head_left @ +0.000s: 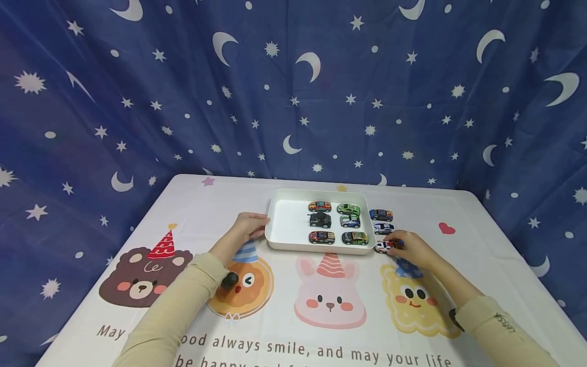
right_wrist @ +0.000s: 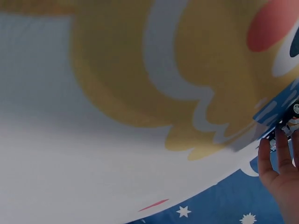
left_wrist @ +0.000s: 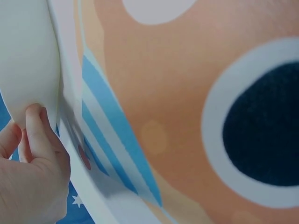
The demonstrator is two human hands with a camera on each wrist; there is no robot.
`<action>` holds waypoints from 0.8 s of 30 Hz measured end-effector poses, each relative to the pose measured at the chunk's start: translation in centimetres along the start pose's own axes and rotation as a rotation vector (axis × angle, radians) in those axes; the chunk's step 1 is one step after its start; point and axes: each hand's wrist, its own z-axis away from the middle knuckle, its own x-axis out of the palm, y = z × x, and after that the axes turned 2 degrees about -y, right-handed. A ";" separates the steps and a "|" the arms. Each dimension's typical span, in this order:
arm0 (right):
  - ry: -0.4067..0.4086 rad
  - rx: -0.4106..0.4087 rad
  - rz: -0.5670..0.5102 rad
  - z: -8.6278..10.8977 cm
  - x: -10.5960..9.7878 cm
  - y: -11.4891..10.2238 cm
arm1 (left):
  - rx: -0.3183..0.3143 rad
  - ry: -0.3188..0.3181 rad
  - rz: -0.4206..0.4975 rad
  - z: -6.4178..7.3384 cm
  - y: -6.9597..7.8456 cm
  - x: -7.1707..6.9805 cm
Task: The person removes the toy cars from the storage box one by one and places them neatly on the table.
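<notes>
A white rectangular tray (head_left: 289, 246) lies on the table with several small toy cars inside, in two columns over its middle and right. My left hand (head_left: 249, 225) pinches the tray's left wall, thumb and fingers on either side of it, as the left wrist view also shows. My right hand (head_left: 409, 246) holds a white and red toy car (head_left: 383, 247) by its right part, just outside the tray's lower right corner. Fingers partly cover that car. Beyond it stand a white and dark toy car (head_left: 383, 229) and a blue toy car (head_left: 381, 215), in a column along the tray's right side.
A white tablecloth (head_left: 270, 336) with printed cartoon faces and lettering covers the table. Behind hangs a dark blue curtain (head_left: 321, 117) with moons and stars. Inside the tray, a black toy car (head_left: 320, 220) stands between an orange one (head_left: 319, 206) and a red-black one (head_left: 322, 237).
</notes>
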 end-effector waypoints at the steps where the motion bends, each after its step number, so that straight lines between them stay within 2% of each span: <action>1: -0.002 -0.001 -0.003 0.0 0.0 0.0 | 0.001 0.000 0.003 0.0 0.0 0.0; 14: 0.015 -0.013 -0.052 0.1 -0.7 0.4 | 0.009 -0.003 0.026 0.0 -0.2 0.0; 24: 0.080 0.021 -0.073 -0.8 -2.0 0.0 | 0.066 0.023 -0.003 0.2 -0.5 0.2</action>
